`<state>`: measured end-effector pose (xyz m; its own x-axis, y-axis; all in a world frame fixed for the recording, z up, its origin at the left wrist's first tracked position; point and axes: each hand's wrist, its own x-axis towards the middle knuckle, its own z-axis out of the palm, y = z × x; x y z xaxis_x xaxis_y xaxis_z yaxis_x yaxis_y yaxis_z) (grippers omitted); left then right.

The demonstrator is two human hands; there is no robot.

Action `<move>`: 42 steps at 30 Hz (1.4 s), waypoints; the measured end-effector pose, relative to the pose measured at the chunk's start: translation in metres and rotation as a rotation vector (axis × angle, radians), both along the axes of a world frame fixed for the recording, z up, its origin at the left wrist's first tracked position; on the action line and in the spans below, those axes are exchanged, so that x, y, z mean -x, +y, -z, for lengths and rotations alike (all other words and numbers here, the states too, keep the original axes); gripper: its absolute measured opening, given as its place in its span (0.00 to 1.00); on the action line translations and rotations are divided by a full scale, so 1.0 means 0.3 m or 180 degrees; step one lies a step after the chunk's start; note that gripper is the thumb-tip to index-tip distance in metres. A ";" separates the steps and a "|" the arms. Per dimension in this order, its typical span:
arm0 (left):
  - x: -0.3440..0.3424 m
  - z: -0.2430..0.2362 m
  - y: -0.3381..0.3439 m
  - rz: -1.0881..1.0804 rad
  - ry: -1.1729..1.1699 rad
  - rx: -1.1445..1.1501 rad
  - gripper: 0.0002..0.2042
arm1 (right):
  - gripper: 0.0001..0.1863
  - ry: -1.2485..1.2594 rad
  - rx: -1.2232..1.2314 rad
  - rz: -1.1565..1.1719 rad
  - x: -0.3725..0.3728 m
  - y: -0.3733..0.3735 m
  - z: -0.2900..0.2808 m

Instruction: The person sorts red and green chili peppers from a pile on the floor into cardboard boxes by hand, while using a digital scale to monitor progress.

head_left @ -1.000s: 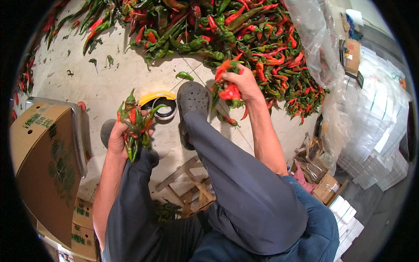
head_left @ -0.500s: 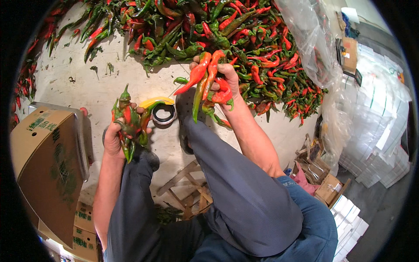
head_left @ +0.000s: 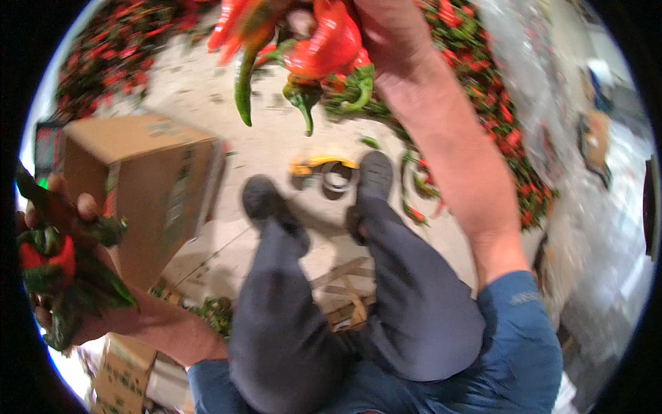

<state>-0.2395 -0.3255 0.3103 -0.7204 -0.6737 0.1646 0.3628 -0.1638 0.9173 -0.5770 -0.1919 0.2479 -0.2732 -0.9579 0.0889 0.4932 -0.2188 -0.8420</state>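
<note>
My left hand (head_left: 87, 207) is stretched out at the far left, beyond the cardboard box's left side. Its fingers close round a bunch of mostly dark green chili peppers (head_left: 58, 265), with one showing red. Raised near the top edge, my right hand (head_left: 393, 34) grips a second bunch of chili peppers (head_left: 329, 52), bright red with some green tips hanging down. Most of the right fingers are hidden behind those peppers or cut off by the frame. Motion blurs both bunches a little.
Heaps of red and green peppers lie at the upper left (head_left: 114, 52) and along the right (head_left: 507, 131). An open cardboard box (head_left: 162, 193) stands left of my legs. A yellow-and-white tape roll (head_left: 336, 181) lies between my feet. Clear plastic sheeting (head_left: 531, 76) hangs at right.
Both hands have moved apart with their peppers: the left out to the far left, the right up toward the top edge. The view has shifted, bringing the box nearer the middle.
</note>
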 end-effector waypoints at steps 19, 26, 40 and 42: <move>-0.401 0.024 -0.017 -0.1678 -0.3499 0.1860 0.22 | 0.15 0.4141 0.0435 0.0082 -0.302 -0.268 -0.126; -0.186 0.169 0.216 -0.0384 -0.2419 0.1576 0.12 | 0.17 0.3947 -0.2703 0.1211 0.087 0.677 0.354; 0.464 0.489 0.487 0.2505 -0.3110 0.0312 0.13 | 0.20 0.4028 -0.4382 0.1094 -0.516 1.497 0.958; 0.493 0.546 0.521 0.2801 -0.3288 0.0355 0.13 | 0.19 0.3457 -0.4727 0.0991 -0.501 1.496 0.974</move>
